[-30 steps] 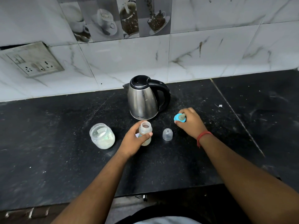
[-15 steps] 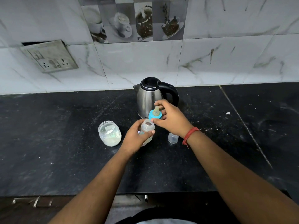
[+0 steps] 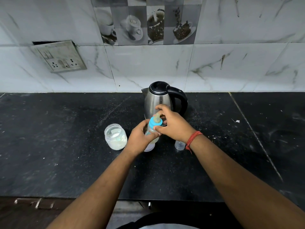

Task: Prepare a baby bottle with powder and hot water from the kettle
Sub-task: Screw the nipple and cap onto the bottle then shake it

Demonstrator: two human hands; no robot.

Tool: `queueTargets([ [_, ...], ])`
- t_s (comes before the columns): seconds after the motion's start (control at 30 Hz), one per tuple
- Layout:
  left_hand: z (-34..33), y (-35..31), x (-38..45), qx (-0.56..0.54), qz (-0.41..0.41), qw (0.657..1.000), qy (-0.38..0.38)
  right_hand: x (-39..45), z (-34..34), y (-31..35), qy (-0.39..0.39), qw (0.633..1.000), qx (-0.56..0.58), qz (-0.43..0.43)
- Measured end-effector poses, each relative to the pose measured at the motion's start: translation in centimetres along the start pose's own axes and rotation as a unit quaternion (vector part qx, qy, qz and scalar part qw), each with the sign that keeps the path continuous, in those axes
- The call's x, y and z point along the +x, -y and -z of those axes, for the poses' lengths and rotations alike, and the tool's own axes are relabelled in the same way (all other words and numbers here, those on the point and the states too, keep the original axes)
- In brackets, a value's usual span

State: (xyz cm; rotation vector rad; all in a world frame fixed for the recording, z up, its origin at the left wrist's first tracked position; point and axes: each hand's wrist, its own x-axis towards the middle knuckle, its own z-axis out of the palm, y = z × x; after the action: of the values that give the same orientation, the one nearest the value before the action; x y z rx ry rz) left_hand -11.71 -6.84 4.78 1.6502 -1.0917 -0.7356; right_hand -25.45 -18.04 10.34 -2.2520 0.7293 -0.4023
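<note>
My left hand (image 3: 139,141) grips the body of the clear baby bottle (image 3: 151,145), which stands on the black counter (image 3: 66,146). My right hand (image 3: 173,125) holds the blue nipple ring (image 3: 155,123), set on the bottle's mouth with the nipple pointing up. Just behind both hands stands the steel kettle (image 3: 158,100), its black handle to the right. An open glass jar of white powder (image 3: 116,136) sits to the left of the bottle. The clear bottle cap (image 3: 179,144) rests on the counter, partly hidden under my right wrist.
A tiled wall rises behind the counter, with a switch and socket plate (image 3: 60,57) hanging loose at the upper left. A small white scrap (image 3: 237,121) lies at the right. The counter's front edge (image 3: 82,196) runs below my forearms.
My right hand picked the blue nipple ring up from the counter right of the kettle, carried it left and set it onto the bottle's mouth. My left hand kept hold of the bottle.
</note>
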Motion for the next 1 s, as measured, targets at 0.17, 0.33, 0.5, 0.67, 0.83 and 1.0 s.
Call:
queueTargets([
  [0.17,0.5,-0.6,0.6,0.015,-0.012,1.000,0.013,0.5,1.1,0.5,0.044,0.999,-0.007,0.013],
  [0.33,0.8,-1.0,1.1,0.020,-0.018,0.999,0.019,1.1,1.7,0.6,0.044,0.999,-0.016,0.008],
  [0.5,0.4,-1.3,1.6,0.000,-0.027,1.000,0.003,1.0,1.7,1.4,-0.037,0.996,-0.075,-0.003],
  [0.67,0.9,-1.7,2.3,-0.037,-0.021,0.999,-0.031,1.4,2.5,1.5,-0.059,0.995,-0.083,0.000],
  [0.83,1.6,-2.0,2.8,-0.038,-0.025,0.999,-0.011,2.3,3.5,1.0,0.008,0.999,0.048,0.020],
  [1.0,1.5,-2.5,3.2,-0.026,-0.040,0.999,0.007,2.8,3.1,0.8,0.004,0.993,0.113,0.012],
])
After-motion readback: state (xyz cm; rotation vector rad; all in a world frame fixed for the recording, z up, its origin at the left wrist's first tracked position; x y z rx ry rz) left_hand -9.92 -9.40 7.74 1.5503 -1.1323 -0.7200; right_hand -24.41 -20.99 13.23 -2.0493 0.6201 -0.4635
